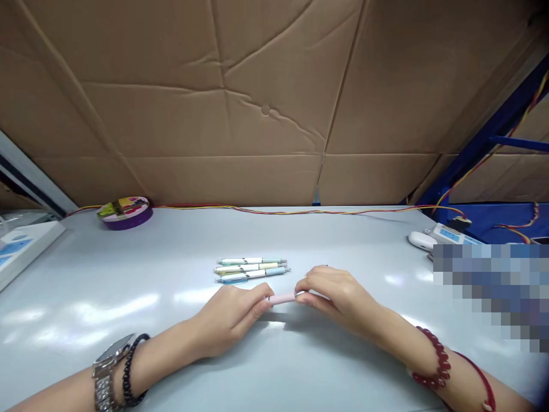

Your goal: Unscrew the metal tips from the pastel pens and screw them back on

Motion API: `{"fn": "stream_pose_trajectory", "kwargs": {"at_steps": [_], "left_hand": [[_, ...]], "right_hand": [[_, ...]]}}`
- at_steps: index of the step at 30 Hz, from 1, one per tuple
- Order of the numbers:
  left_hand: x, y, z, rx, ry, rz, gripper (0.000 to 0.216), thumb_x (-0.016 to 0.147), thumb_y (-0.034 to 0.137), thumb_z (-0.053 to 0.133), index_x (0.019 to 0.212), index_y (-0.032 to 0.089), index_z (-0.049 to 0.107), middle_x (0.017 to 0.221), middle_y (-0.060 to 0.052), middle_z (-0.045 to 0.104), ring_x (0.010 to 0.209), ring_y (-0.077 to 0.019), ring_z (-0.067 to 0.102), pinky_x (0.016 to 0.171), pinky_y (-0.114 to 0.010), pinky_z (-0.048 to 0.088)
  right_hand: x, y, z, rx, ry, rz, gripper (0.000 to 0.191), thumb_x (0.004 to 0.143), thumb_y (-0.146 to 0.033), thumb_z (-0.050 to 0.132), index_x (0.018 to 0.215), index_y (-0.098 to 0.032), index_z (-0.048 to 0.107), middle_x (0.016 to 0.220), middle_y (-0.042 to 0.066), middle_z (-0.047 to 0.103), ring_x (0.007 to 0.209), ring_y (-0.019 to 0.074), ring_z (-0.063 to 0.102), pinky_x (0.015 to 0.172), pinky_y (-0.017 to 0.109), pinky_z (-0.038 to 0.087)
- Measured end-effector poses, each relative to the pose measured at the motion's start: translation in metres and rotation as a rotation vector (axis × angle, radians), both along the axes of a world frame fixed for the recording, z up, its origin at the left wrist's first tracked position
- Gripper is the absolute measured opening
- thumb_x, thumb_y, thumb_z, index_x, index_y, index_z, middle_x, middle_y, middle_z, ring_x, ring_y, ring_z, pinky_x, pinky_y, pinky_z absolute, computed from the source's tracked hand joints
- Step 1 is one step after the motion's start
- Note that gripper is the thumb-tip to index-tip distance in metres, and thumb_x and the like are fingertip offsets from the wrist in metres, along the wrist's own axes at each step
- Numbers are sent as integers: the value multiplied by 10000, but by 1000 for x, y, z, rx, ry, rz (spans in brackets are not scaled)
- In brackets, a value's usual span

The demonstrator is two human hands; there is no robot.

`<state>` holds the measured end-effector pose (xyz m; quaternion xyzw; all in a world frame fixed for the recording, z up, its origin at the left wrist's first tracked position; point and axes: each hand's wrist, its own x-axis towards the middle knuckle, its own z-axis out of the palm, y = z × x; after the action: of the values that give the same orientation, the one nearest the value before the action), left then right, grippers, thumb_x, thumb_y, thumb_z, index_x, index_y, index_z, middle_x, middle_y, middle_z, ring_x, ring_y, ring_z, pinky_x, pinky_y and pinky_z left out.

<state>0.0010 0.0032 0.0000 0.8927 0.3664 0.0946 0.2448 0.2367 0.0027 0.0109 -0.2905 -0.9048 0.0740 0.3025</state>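
A pale pink pen [282, 298] is stretched between my two hands, just above the table. Its left end is pinched by the thumb and fingers of my left hand [234, 317]. My right hand [338, 292] grips the other end near a silvery tip, with the fingertips covering most of it. Beyond my hands lie three pens side by side: a pale green and white one [249, 261], a yellow and white one [246, 268] and a blue and white one [253, 276].
A round purple tin [128, 220] stands at the back left of the grey table [180, 240]. White power strips [32, 246] lie at the left edge and back right, near a small white case [421, 240]. Thin red and yellow wires [274, 212] run along the cardboard [266, 177].
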Motion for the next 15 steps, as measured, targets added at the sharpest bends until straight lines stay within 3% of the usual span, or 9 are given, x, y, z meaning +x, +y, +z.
{"fn": "stream_pose_trajectory", "kwargs": {"at_steps": [4, 9, 15], "left_hand": [[-1, 0, -1, 20, 3, -20, 333, 981, 346, 161, 911, 225, 464, 670, 27, 535, 557, -151, 473, 550, -241, 305], [-1, 0, -1, 9, -7, -16, 321, 981, 348, 177, 911, 224, 465, 668, 32, 532, 555, -146, 469, 550, -241, 305], [1, 1, 1, -43, -44, 33, 339, 983, 361, 161, 895, 222, 457, 668, 30, 519, 563, -146, 455, 554, -237, 309]], "right_hand": [[-2, -1, -8, 80, -137, -115, 466, 983, -368, 267, 666, -164, 542, 522, 1, 506, 476, 114, 431, 484, 231, 331], [-4, -2, -11, 35, -125, -135, 497, 989, -354, 217, 630, -175, 510, 498, -12, 466, 443, 110, 391, 456, 228, 301], [-2, -3, -5, -6, 49, -69, 220, 954, -244, 399, 853, -158, 575, 690, 35, 624, 608, 124, 552, 542, 222, 422]]}}
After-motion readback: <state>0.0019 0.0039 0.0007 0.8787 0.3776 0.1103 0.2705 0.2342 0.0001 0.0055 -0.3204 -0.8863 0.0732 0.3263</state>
